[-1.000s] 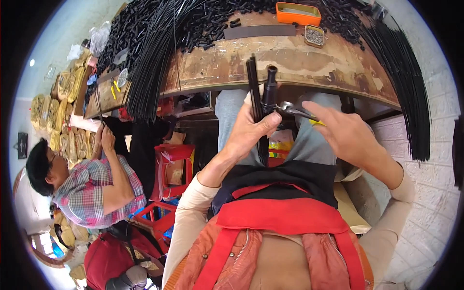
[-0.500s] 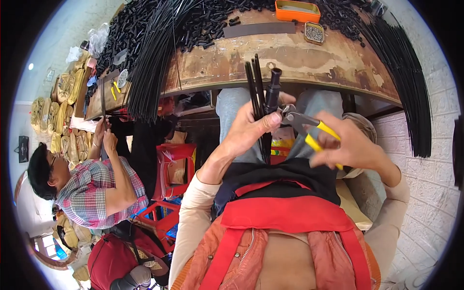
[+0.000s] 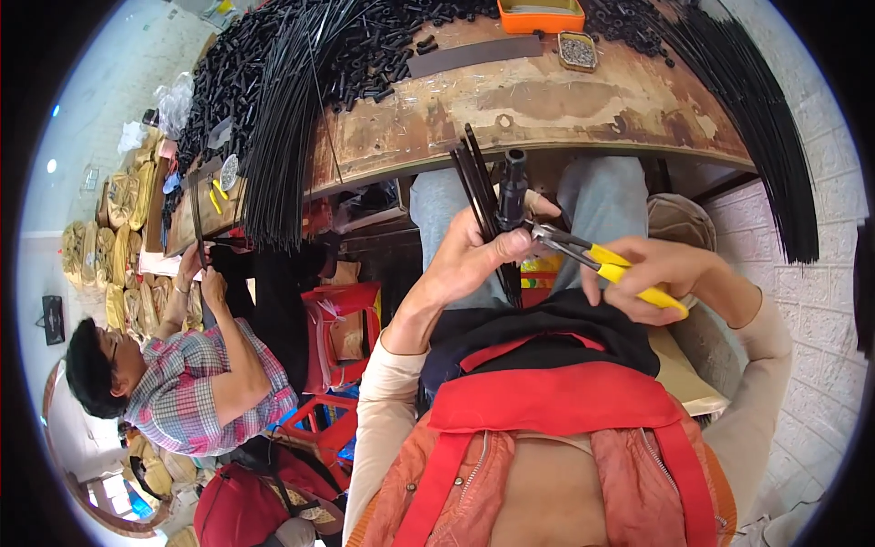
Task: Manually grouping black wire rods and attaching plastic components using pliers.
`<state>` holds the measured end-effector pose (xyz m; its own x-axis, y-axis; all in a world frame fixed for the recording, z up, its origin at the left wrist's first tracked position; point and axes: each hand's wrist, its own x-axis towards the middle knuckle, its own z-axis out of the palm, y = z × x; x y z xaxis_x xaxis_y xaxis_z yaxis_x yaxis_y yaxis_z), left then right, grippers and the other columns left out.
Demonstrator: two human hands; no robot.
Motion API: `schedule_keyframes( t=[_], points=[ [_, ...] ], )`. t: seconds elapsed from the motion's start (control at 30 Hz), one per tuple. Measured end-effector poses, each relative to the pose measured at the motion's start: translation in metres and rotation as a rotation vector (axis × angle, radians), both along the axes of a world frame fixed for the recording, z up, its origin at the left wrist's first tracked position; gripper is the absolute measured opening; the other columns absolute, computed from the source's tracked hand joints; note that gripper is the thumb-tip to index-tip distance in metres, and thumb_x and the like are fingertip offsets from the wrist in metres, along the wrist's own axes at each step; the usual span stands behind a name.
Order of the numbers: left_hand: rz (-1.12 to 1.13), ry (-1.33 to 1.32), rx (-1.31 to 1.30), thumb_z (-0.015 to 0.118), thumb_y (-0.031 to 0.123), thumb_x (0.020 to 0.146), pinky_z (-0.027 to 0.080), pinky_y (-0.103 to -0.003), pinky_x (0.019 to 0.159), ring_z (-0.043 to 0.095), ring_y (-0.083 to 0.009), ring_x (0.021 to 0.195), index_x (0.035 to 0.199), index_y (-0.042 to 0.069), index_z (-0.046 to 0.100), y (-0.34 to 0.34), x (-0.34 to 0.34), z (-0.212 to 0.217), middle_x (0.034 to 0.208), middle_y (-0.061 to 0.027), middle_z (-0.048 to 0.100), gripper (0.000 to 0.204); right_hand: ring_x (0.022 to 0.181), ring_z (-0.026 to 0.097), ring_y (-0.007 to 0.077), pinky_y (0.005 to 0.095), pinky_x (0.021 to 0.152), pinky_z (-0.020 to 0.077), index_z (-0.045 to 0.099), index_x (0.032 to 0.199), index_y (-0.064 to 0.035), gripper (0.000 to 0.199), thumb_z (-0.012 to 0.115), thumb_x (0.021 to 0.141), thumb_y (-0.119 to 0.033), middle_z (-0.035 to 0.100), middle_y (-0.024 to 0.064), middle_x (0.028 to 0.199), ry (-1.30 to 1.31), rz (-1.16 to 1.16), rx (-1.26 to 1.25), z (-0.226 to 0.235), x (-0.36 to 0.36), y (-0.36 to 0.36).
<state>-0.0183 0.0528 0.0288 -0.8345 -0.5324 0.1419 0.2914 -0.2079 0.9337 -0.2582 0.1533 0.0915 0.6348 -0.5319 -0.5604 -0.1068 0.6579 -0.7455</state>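
Head view: a bundle of thin black rods [image 3: 480, 196] stands nearly upright in the left hand [image 3: 474, 264], together with a short black tube [image 3: 512, 187] whose open end points up. The left hand's grip is clamped around both, thumb pressed across the front of the tube, and it is held above the lap, just below the near edge of the counter [image 3: 547, 100]. Yellow-handled pliers [image 3: 592, 264] come in from the right; their metal tips meet the rods just beside the thumb, though I cannot tell whether the tips pinch anything. The right hand [image 3: 665, 273] has its grip closed around the 2 yellow handles.

On the worn counter, a heap of short black tubes [image 3: 365, 55] covers the far left part, and a long sheaf of black rods [image 3: 283, 155] hangs over its left near edge. Another sheaf of rods [image 3: 766, 137] drapes off the right end. At the far edge sit an orange box [image 3: 540, 15], a small square tin of little parts [image 3: 577, 50] and a flat dark strip [image 3: 474, 56].

To the left, well apart, a second person in a checked shirt [image 3: 182, 392] holds a black rod at the left end of the counter. Red plastic stools [image 3: 333, 337] stand between the 2 people.
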Motion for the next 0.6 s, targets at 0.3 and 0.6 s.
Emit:
schedule_keyframes(
  t=[0.3,0.6],
  points=[
    [0.165,-0.056,-0.016,0.063,0.035,0.093,0.039,-0.021,0.062,0.047,-0.0047,0.07,0.117,0.001,0.056,0.0,-0.001,-0.009,0.077,0.003,0.052,0.043,0.062,0.06,0.0286,0.0379,0.059,0.045,0.056,0.101,0.0002,0.031,0.061,0.091,-0.029,0.06,0.0156,0.07,0.68,-0.114,-0.824,-0.016,0.027,0.0],
    [0.181,-0.062,-0.024,0.059,0.03,0.096,0.036,-0.026,0.061,0.04,-0.0093,0.066,0.11,0.001,0.049,0.0,0.002,-0.011,0.075,0.0003,0.045,0.035,0.07,0.065,0.017,0.0298,0.067,0.0476,0.06,0.106,0.0029,0.028,0.054,0.095,-0.023,0.067,0.0106,0.075,0.668,-0.132,-0.727,-0.001,0.033,-0.001]
  ],
)
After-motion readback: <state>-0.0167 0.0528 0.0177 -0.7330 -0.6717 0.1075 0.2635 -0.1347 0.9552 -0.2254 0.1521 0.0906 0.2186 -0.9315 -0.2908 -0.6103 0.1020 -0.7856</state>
